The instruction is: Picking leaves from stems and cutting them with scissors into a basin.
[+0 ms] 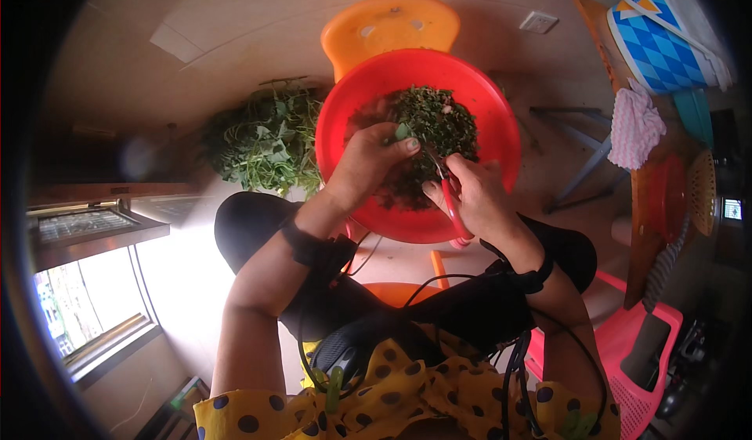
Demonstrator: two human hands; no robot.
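My left hand (pixel 373 158) pinches a small bunch of green leaves (pixel 402 132) between thumb and fingers, above a red plastic basin (pixel 496 111). In my right hand (pixel 484 196) is a pair of scissors (pixel 451 202) with red handles, its blades pointing up and left towards the left thumb. Whether the blades touch the leaves cannot be made out. Chopped dark green leaves (pixel 437 114) cover the basin's bottom beneath both hands. The basin stands in front of an orange plastic chair back (pixel 390 25).
A heap of leafy green stems (pixel 270 140) lies on the floor left of the basin. To the right, a wooden table (pixel 640 263) carries a blue-and-white checked bucket (pixel 661 46) and a pink striped cloth (pixel 636 125). A pink plastic chair (pixel 634 405) is at lower right. Black cables (pixel 446 276) run from my wrists.
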